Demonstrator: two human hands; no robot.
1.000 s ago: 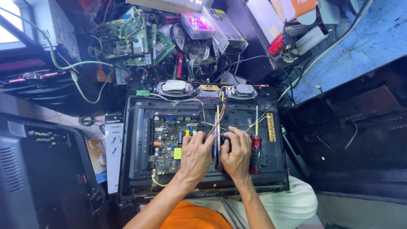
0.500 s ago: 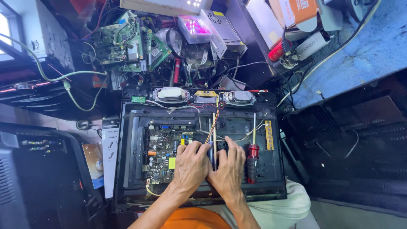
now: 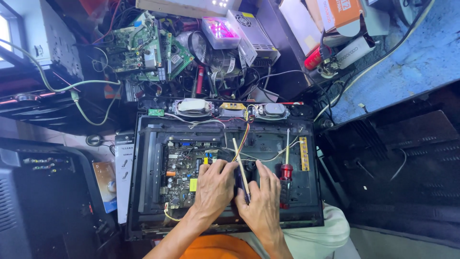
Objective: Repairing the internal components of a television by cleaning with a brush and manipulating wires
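Note:
An opened flat-screen set (image 3: 148, 192) lies back-up on my lap, its black rear panel bare. A green circuit board (image 3: 181, 172) with several components sits in its left half. My left hand (image 3: 214, 188) rests flat at the board's right edge, fingers pressing down. My right hand (image 3: 261, 200) lies beside it, fingers curled on a small dark part in the middle of the panel. A thin pale stick (image 3: 240, 168) runs up between the two hands. A red-handled screwdriver (image 3: 286, 173) lies on the panel just right of my right hand.
Two oval speakers (image 3: 193, 105) (image 3: 271, 110) sit along the set's top edge, joined by coloured wires (image 3: 245, 136). Loose green boards (image 3: 143, 48), a metal power supply (image 3: 253, 33) and cables crowd the bench behind. A black back cover (image 3: 397, 163) lies at right, another dark set (image 3: 38, 192) at left.
Both hands have stayed pressed on the middle of the panel. The view has shifted slightly, so the set sits a little lower and more to the left in frame.

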